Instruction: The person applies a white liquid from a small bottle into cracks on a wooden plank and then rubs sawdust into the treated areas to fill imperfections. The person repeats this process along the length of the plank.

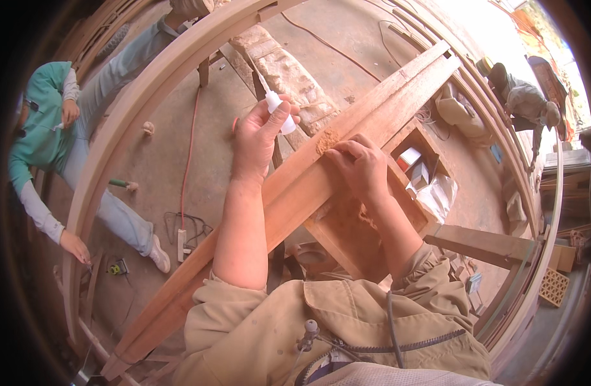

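Observation:
A small white squeeze bottle [286,123] with a long thin nozzle is gripped in my left hand [253,141], nozzle pointing up and away. That hand is raised just left of a long wooden beam [302,193], which runs diagonally under my arms. On the beam's top lies a small heap of sawdust [326,140]. My right hand [365,170] rests at the beam beside this heap, its fingers drawn together in a pinch. Whatever is between those fingertips is hidden.
Below the beam stands a wooden box [337,241] with sawdust and small packages [419,174]. Curved timber frames [131,109] arch around both sides. A person in green [47,148] sits at left; another person [527,100] bends at far right. Cords [191,154] cross the floor.

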### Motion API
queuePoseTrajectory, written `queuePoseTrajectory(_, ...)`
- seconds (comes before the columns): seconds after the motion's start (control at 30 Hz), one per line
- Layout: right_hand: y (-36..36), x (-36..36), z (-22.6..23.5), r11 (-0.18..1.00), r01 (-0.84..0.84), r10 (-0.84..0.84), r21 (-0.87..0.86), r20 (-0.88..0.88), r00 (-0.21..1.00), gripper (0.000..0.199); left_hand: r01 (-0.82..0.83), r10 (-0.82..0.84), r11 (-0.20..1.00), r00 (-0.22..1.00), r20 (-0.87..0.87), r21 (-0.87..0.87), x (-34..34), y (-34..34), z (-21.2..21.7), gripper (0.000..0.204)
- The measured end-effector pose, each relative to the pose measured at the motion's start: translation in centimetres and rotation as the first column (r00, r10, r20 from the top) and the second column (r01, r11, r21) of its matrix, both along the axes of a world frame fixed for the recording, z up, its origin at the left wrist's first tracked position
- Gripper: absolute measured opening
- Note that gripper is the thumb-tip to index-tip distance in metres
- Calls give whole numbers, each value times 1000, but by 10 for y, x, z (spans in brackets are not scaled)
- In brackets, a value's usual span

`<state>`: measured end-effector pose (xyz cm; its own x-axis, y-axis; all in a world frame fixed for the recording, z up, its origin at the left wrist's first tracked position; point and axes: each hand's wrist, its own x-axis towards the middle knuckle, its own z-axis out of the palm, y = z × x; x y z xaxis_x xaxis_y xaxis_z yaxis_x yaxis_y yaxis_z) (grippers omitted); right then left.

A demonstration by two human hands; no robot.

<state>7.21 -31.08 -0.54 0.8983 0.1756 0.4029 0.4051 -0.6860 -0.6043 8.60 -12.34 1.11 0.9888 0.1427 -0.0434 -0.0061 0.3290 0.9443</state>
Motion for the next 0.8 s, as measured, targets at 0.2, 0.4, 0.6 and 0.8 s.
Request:
queuePoseTrajectory(0.2, -8, 12, 8, 997, -67, 76, 49, -224, 972, 23, -26, 25, 998, 1000, -8, -54, -1, 0, 1, 33)
queuePoseTrajectory(0.4, -6, 17, 19, 994, -30, -13, -104, -392, 920, 24, 3, -3, 1000, 1000, 6, -8, 1, 3, -3, 35)
queuePoseTrajectory(0.6, -16, -1, 9, 996, -16, 37, 89, -248, 968, 27, -23, 23, 1000, 1000, 3, 8, 0, 3, 2, 34)
queuePoseTrajectory(0.8, 14, -23, -3, 989, 147, -148, -15, -42, 988, 16, -30, 30, 999, 1000, -4, -22, 1, 0, 2, 32)
